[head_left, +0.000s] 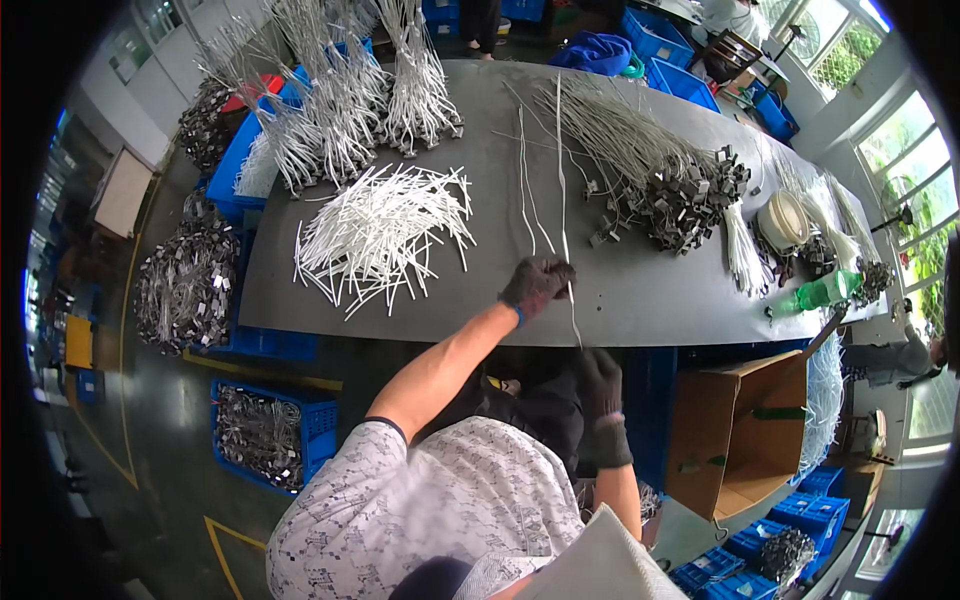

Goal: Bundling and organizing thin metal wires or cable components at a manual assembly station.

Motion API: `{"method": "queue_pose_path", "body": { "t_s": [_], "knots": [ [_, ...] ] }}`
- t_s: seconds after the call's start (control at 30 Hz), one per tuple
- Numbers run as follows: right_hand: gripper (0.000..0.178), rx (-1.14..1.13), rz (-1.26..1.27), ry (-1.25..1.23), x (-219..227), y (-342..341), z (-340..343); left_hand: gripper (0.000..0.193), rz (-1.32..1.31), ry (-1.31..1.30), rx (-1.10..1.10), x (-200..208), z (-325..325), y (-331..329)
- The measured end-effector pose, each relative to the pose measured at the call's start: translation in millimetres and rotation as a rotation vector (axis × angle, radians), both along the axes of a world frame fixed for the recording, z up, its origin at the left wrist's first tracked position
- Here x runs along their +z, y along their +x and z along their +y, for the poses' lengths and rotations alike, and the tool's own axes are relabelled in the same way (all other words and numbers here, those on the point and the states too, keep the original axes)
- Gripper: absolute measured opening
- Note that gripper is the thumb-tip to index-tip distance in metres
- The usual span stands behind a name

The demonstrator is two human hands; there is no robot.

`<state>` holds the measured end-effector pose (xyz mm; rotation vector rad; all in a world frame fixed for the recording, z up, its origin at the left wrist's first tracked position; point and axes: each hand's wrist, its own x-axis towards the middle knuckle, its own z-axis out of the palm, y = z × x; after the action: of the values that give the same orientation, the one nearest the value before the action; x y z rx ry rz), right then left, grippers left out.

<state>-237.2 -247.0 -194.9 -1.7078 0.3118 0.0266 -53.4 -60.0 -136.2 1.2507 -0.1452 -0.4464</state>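
My left hand (538, 284), in a dark glove, is closed around a long thin white wire (561, 170). The wire runs from the far part of the table, through that hand, to the near edge. There its lower end meets the fingers of my right hand (599, 382), also dark-gloved and closed, held low beyond the table's near edge. Two more thin wires (524, 180) lie on the grey table (490, 290) just left of the held one. Further left is a loose pile of short white tubes (385, 235).
Wires with metal connectors (690, 195) lie bunched on the right, near a roll of tape (783, 221) and a green bottle (828, 290). Upright wire bundles (340, 110) stand at the far left. An open cardboard box (735, 430) and a blue crate (318, 430) flank me.
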Motion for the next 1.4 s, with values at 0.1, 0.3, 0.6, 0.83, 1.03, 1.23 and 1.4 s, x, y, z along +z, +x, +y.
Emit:
{"method": "queue_pose_path", "body": {
  "t_s": [0.1, 0.3, 0.6, 0.83, 1.03, 1.23, 1.4],
  "knots": [
    [0.034, -0.043, -0.277, -0.155, 30.7, 52.1, 35.4, 0.023, -0.186, 0.303, -0.014, -11.3, 2.4, -37.9],
    [0.052, -0.169, -0.266, -0.147, 17.9, 91.4, 65.7, 0.024, -0.183, 0.219, 0.113, -8.4, 8.6, -57.8],
    [0.038, -0.176, 0.156, 0.395, 29.1, 147.2, 55.1, 0.030, 0.077, 0.291, -0.137, -16.2, 14.9, -2.8],
    [0.037, -0.286, -0.274, -0.826, 11.5, 261.7, -32.1, 0.036, 0.393, 0.444, -0.036, -17.4, 18.4, 53.4],
    [0.042, -0.136, 0.065, -0.914, -23.9, 299.1, -65.1, 0.037, -0.209, 1.285, 0.260, -54.6, 75.4, 69.2],
    [0.032, -0.099, 0.065, -0.966, -66.5, 274.2, -120.6, 0.040, 0.000, 1.554, 0.270, -93.7, 119.2, 82.1],
    [0.034, 0.211, -0.258, -1.088, -28.7, 192.4, -113.2, 0.041, -0.049, 1.467, 0.197, -114.5, 126.6, 91.3]
  ]
}}
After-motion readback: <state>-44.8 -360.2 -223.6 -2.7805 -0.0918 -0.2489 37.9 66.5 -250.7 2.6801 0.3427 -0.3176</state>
